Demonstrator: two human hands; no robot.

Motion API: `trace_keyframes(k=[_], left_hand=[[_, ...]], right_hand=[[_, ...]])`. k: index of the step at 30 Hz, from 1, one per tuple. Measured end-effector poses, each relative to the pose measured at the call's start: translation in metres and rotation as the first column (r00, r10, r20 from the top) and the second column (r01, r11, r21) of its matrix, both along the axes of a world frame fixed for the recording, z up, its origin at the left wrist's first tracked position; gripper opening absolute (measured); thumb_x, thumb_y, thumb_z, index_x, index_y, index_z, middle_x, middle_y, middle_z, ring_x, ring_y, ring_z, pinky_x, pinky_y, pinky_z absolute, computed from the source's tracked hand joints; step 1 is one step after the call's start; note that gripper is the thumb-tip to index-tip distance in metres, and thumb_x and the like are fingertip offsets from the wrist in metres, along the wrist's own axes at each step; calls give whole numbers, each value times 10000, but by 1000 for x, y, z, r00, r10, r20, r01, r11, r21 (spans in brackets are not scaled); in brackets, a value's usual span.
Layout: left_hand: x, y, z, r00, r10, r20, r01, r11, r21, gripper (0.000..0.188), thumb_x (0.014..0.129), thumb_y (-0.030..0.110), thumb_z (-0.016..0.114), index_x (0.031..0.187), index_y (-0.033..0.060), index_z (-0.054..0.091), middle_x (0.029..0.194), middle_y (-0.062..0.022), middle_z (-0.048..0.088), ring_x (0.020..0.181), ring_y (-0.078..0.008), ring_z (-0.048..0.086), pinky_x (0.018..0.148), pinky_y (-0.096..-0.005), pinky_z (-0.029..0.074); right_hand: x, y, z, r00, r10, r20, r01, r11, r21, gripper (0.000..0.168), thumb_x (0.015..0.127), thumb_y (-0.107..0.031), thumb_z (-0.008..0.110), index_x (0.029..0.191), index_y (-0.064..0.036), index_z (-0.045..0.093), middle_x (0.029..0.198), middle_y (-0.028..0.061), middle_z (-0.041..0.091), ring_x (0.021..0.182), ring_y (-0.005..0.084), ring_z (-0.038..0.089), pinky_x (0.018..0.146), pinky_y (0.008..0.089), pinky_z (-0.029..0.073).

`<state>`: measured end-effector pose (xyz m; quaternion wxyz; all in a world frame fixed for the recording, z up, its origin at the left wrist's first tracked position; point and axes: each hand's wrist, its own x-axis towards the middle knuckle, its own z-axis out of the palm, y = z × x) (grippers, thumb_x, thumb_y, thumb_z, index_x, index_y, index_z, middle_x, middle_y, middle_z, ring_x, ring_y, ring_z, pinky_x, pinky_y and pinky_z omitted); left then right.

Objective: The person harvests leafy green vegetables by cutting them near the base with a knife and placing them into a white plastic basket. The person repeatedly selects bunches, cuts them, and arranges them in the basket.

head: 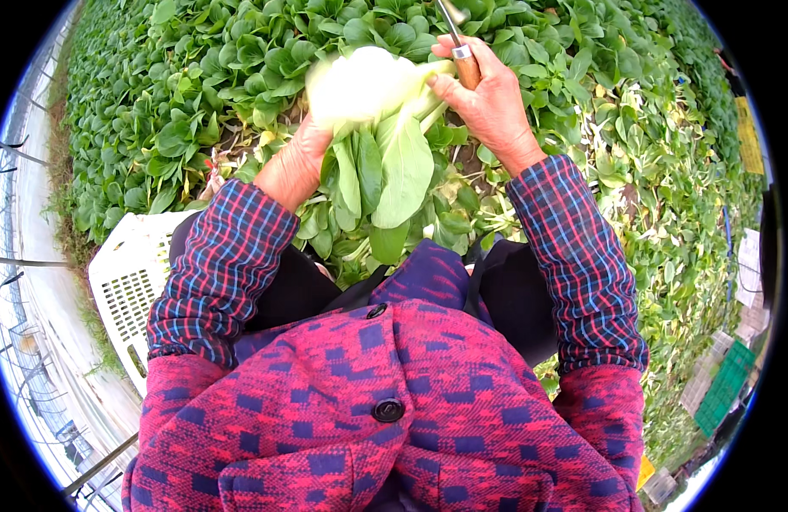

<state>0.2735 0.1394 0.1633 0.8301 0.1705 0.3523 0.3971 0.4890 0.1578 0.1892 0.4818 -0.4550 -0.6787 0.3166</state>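
A head of bok choy, its pale base blurred and overexposed, hangs in front of me with its green leaves pointing down. My left hand grips it from the left side; the fingers are mostly hidden behind it. On the right, my right hand pinches an outer stalk between thumb and fingers. The same hand keeps hold of a wooden-handled cutting tool, with its metal shank pointing up and away. The tool's far end is partly cut off by the top edge of the view.
Dense standing bok choy grows ahead and to the left. Trimmed leaves litter the ground at right. A white slotted plastic crate stands by my left side. A green crate lies far right, and pale plastic sheeting runs along the left.
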Motion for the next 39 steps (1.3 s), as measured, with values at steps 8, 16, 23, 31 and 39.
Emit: trace_keyframes(k=[8, 16, 23, 31, 39], left_hand=[[-5, -13, 13, 968, -235, 87, 234, 972, 21, 739, 673, 207, 557, 1325, -48, 317, 1191, -293, 495, 1023, -310, 579, 821, -341, 524], [-9, -9, 27, 943, -98, 318, 50, 987, 154, 742, 789, 272, 553, 1387, 0, 208, 1317, -303, 354, 897, -256, 620, 777, -331, 556], [-8, -8, 26, 955, -90, 281, 35, 980, 195, 743, 783, 293, 553, 1386, 8, 226, 1338, -315, 323, 934, -255, 610, 792, -312, 543], [-100, -24, 115, 845, 525, -105, -375, 721, 583, 571, 766, 340, 567, 1213, -2, 471, 1132, -161, 575, 1011, -251, 566, 873, -311, 455], [-374, -254, 202, 68, 976, -205, -618, 203, 760, 506, 795, 221, 521, 1238, -15, 455, 1176, -162, 550, 1048, -293, 538, 936, -384, 408]], right_hand=[[8, 16, -3, 917, -324, -233, 129, 793, -596, 100, 842, -56, 575, 917, -28, 516, 688, 31, 584, 454, 40, 424, 374, 173, 378], [24, 20, -23, 799, 116, 590, 243, 835, -493, 278, 736, -226, 590, 971, -78, 600, 836, 151, 618, 841, 304, 597, 779, 386, 454], [8, 20, -23, 995, -2, 98, 44, 904, -424, 284, 773, -285, 635, 771, -19, 537, 618, 37, 504, 569, 146, 469, 545, 311, 397], [-10, 21, -27, 996, 85, -37, -91, 817, -570, 246, 807, -323, 640, 828, -87, 573, 654, -60, 469, 527, 40, 339, 447, 221, 262], [-25, 17, -66, 960, 224, 166, -62, 752, -657, 208, 863, -275, 585, 930, -82, 543, 699, -33, 556, 437, 14, 380, 354, 180, 280]])
